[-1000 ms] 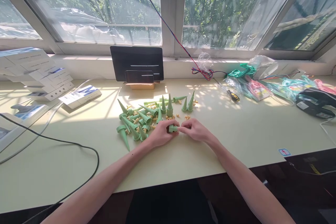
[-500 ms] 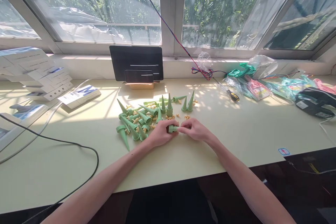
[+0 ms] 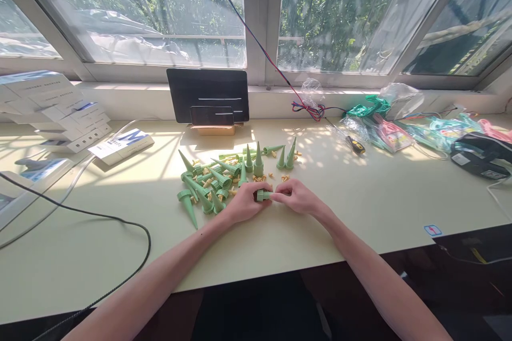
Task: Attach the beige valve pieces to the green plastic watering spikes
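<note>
Between my two hands lies a green plastic plant watering spike (image 3: 262,196), its wide ribbed end toward the left. My left hand (image 3: 247,203) is closed around that wide end. The fingers of my right hand (image 3: 296,197) pinch the narrower end, which they partly hide. Just beyond my hands are small orange-yellow plugs (image 3: 285,178). A heap of green spikes (image 3: 220,177) spreads to the left, with more plugs among them. Several spikes (image 3: 258,160) stand upright with tips up behind my hands.
A dark tablet (image 3: 208,93) with a phone before it stands at the back. White boxes (image 3: 52,101) are stacked at left, near a black cable (image 3: 124,220). At right lie a screwdriver (image 3: 355,145), plastic-wrapped bundles (image 3: 392,133) and a black pouch (image 3: 478,154).
</note>
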Tool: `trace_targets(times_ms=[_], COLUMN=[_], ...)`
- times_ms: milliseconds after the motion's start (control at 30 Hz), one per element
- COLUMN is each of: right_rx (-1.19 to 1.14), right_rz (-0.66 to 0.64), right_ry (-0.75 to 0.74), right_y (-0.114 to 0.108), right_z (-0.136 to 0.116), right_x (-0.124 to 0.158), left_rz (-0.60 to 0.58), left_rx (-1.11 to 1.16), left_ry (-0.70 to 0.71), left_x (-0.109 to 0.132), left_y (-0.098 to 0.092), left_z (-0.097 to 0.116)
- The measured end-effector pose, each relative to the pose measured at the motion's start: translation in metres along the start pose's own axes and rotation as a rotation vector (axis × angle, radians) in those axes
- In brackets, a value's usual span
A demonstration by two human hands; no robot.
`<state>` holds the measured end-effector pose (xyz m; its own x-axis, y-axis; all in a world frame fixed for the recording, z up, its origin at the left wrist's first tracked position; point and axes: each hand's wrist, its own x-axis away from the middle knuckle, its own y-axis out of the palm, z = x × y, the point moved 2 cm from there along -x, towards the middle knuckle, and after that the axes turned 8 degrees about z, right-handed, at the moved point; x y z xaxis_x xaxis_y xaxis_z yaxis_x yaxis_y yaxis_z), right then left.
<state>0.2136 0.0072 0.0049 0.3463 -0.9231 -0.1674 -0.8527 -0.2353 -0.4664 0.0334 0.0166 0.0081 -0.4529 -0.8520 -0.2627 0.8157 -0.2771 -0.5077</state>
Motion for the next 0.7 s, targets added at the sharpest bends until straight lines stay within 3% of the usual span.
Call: trace_targets(times_ms=[700], right_rx=[0.006], right_rz=[0.001], right_ry=[0.012], right_y=[-0.0004], right_z=[-0.0008], right_x=[0.0002], left_rz=[-0.010], left_rx=[-0.006], left_ry=[0.005], left_x=[-0.0005], left_y=[0.0002], left_z=[-0.0015])
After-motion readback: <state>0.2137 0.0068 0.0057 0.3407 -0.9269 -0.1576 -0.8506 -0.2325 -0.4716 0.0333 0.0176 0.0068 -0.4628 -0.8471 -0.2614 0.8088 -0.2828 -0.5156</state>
